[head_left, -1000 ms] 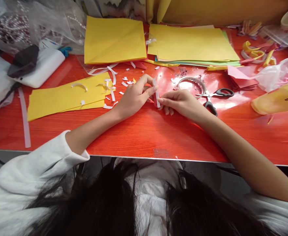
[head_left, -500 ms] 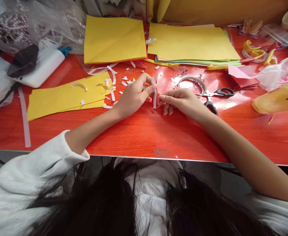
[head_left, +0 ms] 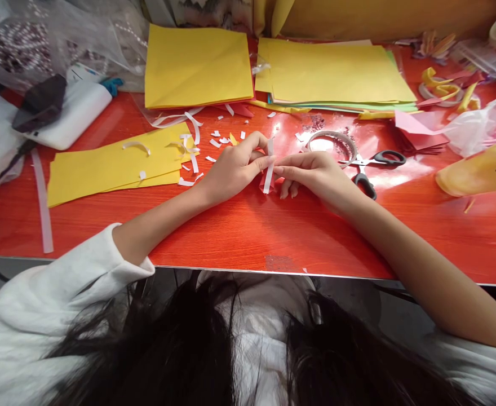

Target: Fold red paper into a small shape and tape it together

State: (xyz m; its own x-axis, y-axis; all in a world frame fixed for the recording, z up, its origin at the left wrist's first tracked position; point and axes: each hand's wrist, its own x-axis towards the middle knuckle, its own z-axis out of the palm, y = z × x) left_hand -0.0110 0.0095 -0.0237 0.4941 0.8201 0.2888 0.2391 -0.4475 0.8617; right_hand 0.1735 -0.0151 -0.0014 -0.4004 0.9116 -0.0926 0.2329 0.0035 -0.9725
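I hold a narrow white strip (head_left: pixel 268 181) upright in front of me, over the middle of the table (head_left: pixel 231 237), its long axis running almost straight away from my body. The near end points down toward me, and the far end leans slightly to the right, rising past my fingertips. Behind it sits a small piece of red paper (head_left: pixel 275 184), showing at the strip's lower right. My left hand (head_left: pixel 233 166) pinches the strip between thumb and forefinger partway along its length. My right hand (head_left: pixel 315 172) comes in from the other side, thumb and forefinger drawn together at the red paper's edge, the other fingers curled below; I cannot tell whether those tips grip it. Just beyond my right hand lie a roll of tape (head_left: pixel 353 150) and scissors (head_left: pixel 361 163), handles to the right, blades toward the roll. Small white scraps (head_left: pixel 194 163) scatter near my left hand, some on yellow paper strips (head_left: pixel 108 166) lying lengthwise across the table. Farther back rest two stacks of yellow sheets (head_left: pixel 198 67), side by side.
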